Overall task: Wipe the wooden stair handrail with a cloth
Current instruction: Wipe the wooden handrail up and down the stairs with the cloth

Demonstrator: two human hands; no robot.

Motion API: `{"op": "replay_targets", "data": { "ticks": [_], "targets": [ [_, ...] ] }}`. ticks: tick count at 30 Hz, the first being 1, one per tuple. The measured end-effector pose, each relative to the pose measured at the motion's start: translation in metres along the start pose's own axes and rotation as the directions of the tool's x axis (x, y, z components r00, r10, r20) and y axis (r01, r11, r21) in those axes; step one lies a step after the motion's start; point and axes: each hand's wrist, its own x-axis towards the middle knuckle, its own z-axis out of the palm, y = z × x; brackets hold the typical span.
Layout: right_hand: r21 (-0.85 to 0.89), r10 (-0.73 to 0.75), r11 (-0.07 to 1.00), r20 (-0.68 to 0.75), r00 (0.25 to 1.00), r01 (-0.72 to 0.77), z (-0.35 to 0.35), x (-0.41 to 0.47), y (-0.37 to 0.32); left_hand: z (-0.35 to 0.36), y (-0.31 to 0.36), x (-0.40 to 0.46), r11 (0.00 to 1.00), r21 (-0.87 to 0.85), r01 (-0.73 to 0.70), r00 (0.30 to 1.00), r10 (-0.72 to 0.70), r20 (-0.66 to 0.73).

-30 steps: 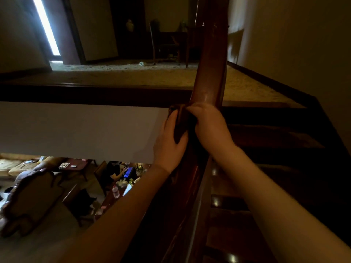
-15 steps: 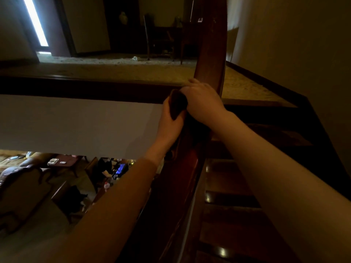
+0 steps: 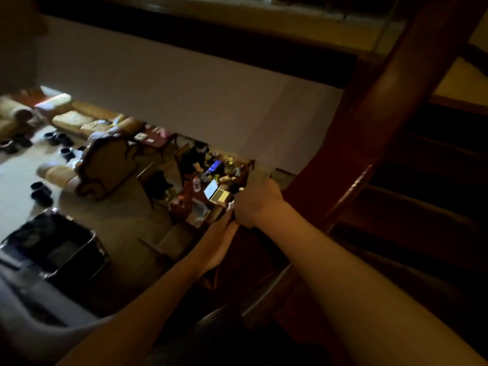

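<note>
The red-brown wooden handrail runs from the bottom centre up to the top right. My right hand is curled in a fist against its left edge. Just below it lies my left hand, its fingers reaching up under the right wrist. Only a dark sliver of the cloth shows between the two hands; the rest is hidden by them. The frame is blurred.
Dark wooden stair treads lie to the right of the rail. To the left is an open drop to a lower room with armchairs, a cluttered table with a laptop and a seated person. A white wall face spans above.
The view has swung down and to the left, over the lower room. Both hands have slid down along the rail, still close together on the cloth.
</note>
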Motion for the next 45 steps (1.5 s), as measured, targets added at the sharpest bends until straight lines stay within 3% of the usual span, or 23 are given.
{"op": "replay_targets", "data": {
  "ticks": [3,6,11,14,18,24,29,36,39,42,45],
  "targets": [
    [0.040,-0.100,0.995,0.101,0.990,0.096,0.025,0.004,-0.064,-0.027,-0.050,-0.034,0.999,0.024,0.038,0.998,-0.037,-0.059],
    [0.055,-0.156,0.987,0.091,0.984,0.151,0.038,0.004,-0.094,-0.041,-0.077,-0.054,0.990,0.098,0.102,0.994,-0.098,-0.050],
    [0.162,-0.039,0.986,0.036,0.999,0.033,0.019,-0.002,-0.051,-0.022,-0.046,-0.035,0.964,0.243,0.106,0.987,-0.073,-0.143],
    [0.119,0.066,0.991,-0.051,0.997,-0.060,0.002,-0.006,-0.008,-0.002,-0.007,-0.010,0.978,0.209,0.014,0.987,0.020,-0.157],
    [0.065,0.086,0.994,-0.041,0.995,-0.083,-0.006,-0.008,0.006,0.004,0.006,-0.006,0.991,0.125,-0.042,0.987,0.061,-0.152],
    [0.059,-0.074,0.996,0.064,0.995,0.070,0.025,0.004,-0.067,-0.027,-0.065,-0.049,0.951,0.306,0.031,0.983,0.027,-0.182],
    [0.072,-0.224,0.973,0.033,0.974,0.221,0.061,0.015,-0.147,-0.061,-0.126,-0.087,0.932,0.335,0.136,0.971,-0.059,-0.230],
    [0.056,-0.257,0.965,-0.011,0.966,0.257,0.067,0.014,-0.142,-0.060,-0.128,-0.096,0.939,0.304,0.160,0.961,-0.078,-0.266],
    [0.041,-0.280,0.957,-0.139,0.950,0.288,0.057,0.005,-0.122,-0.057,-0.110,-0.093,0.950,0.291,0.115,0.949,-0.018,-0.315],
    [0.102,-0.235,0.955,-0.312,0.920,0.279,0.042,-0.007,-0.079,-0.050,-0.074,-0.076,0.985,0.171,0.029,0.943,0.030,-0.331],
    [0.136,-0.109,0.972,-0.467,0.877,0.193,0.019,-0.024,-0.025,-0.040,-0.018,-0.045,0.986,0.038,-0.160,0.931,0.164,-0.325]
  ]
}}
